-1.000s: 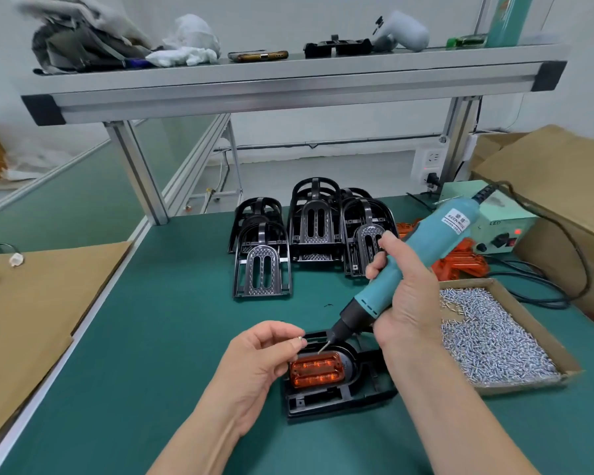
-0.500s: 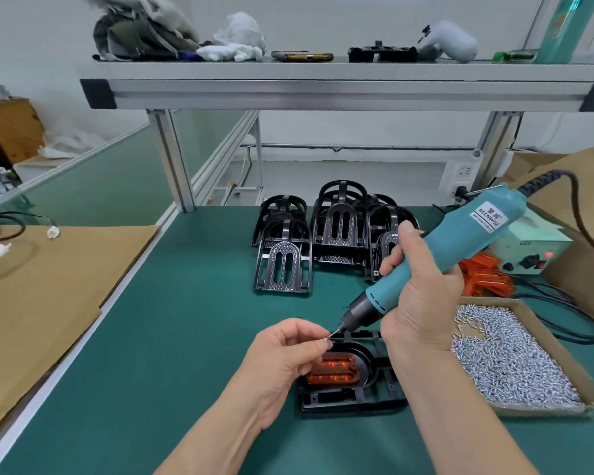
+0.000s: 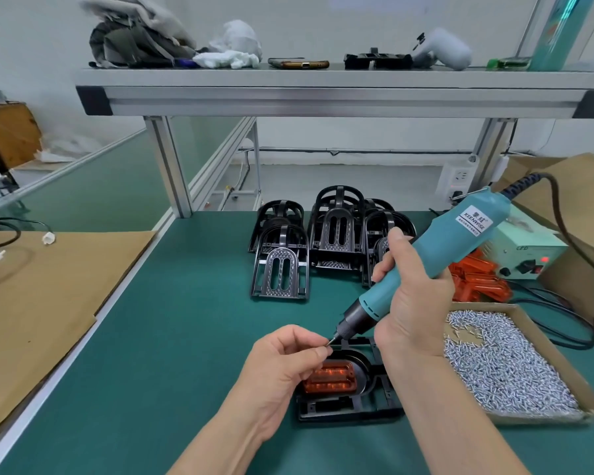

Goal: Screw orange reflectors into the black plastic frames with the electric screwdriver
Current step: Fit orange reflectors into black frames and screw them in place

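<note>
My left hand (image 3: 285, 361) pinches a screw (image 3: 327, 344) at the bit; my right hand (image 3: 408, 299) grips the screwdriver (image 3: 426, 265). Reflector (image 3: 330, 375) sits in the frame (image 3: 350, 399) on the counter (image 3: 186, 337). Seat the screw square on the bit first, I'd say, then drive straight down.

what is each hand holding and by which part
Right hand grips the screwdriver around its lower teal body. Left hand pinches a tiny screw between thumb and fingertip at the bit; which end cannot be told.
</note>
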